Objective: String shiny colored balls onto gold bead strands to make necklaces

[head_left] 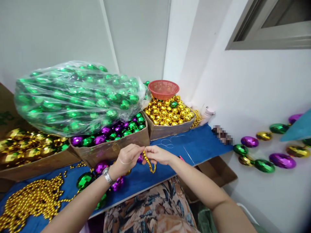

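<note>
My left hand (126, 159), with a watch on its wrist, and my right hand (157, 154) meet above the blue table (194, 145). Together they pinch a short strand of small gold beads (149, 163), which hangs down between the fingertips. A purple faceted ball (140, 158) shows just behind my left fingers; whether it is on the strand I cannot tell. More purple and green balls (100, 168) lie on the table below my left wrist.
A cardboard box of purple and green balls (110, 132) and a box of gold balls (168, 113) with a red basket (163, 89) stand behind. A bag of green balls (73, 97) lies on top. Gold bead strands (34, 200) are heaped at left. Balls hang on the right wall (264, 158).
</note>
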Demonstrator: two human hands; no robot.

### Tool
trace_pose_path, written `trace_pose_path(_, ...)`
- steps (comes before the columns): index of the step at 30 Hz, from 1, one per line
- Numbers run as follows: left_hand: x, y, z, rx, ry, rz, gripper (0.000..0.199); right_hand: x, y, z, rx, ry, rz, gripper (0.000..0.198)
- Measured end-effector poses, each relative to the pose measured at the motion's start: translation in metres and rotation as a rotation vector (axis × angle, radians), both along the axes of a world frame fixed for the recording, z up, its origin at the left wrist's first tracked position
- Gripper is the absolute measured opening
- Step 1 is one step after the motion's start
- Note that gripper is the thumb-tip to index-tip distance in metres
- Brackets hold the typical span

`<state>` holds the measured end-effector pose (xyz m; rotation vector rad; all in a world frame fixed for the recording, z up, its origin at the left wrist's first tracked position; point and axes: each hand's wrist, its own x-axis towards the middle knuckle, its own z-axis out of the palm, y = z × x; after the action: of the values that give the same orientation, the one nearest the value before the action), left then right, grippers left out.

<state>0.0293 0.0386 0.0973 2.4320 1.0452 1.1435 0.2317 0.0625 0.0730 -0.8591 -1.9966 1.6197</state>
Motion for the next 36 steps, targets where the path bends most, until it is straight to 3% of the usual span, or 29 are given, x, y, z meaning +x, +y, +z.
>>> trace_pose_path(4,0.005,0.001,0.001,-0.364,-0.221,0.088,0.018,0.001,-0.014,0.006,0.723,-0.307,-0.354,0.027)
trace_pose_path(6,0.007,0.003,0.002,-0.554,-0.369,0.121,0.022,-0.002,-0.027,0.008,0.916,-0.479,-0.325,0.026)
trace_pose_path(8,0.009,0.004,0.002,-0.635,-0.443,0.125,0.025,-0.002,-0.038,0.01,0.956,-0.579,-0.186,0.025)
trace_pose_path(10,0.009,0.002,0.003,-0.621,-0.432,0.099,0.024,0.0,-0.043,0.015,0.897,-0.557,-0.096,0.023)
trace_pose_path(11,0.009,0.001,0.003,-0.596,-0.411,0.084,0.023,0.002,-0.042,0.018,0.845,-0.5,-0.126,0.023)
trace_pose_path(14,0.009,-0.004,0.007,-0.517,-0.318,0.045,0.019,0.008,-0.027,0.025,0.681,-0.224,-0.45,0.027)
trace_pose_path(16,0.007,-0.007,0.01,-0.452,-0.247,0.016,0.017,0.006,-0.015,0.023,0.506,-0.056,-0.516,0.028)
trace_pose_path(21,0.002,-0.005,0.013,-0.189,-0.105,-0.052,0.016,-0.006,0.0,-0.003,-0.186,0.18,-0.097,0.034)
trace_pose_path(24,0.0,-0.005,0.008,-0.086,-0.083,-0.043,0.016,-0.008,0.0,-0.015,-0.401,0.239,0.048,0.046)
trace_pose_path(27,0.001,-0.004,0.003,-0.061,-0.065,-0.022,0.017,-0.009,-0.003,-0.017,-0.408,0.273,0.063,0.049)
trace_pose_path(33,-0.006,0.0,-0.005,0.079,-0.002,0.053,0.017,-0.004,-0.007,-0.005,-0.047,0.216,-0.211,0.041)
trace_pose_path(36,-0.016,-0.001,-0.012,0.073,0.061,0.129,0.016,0.004,-0.005,-0.007,0.089,0.135,-0.306,0.037)
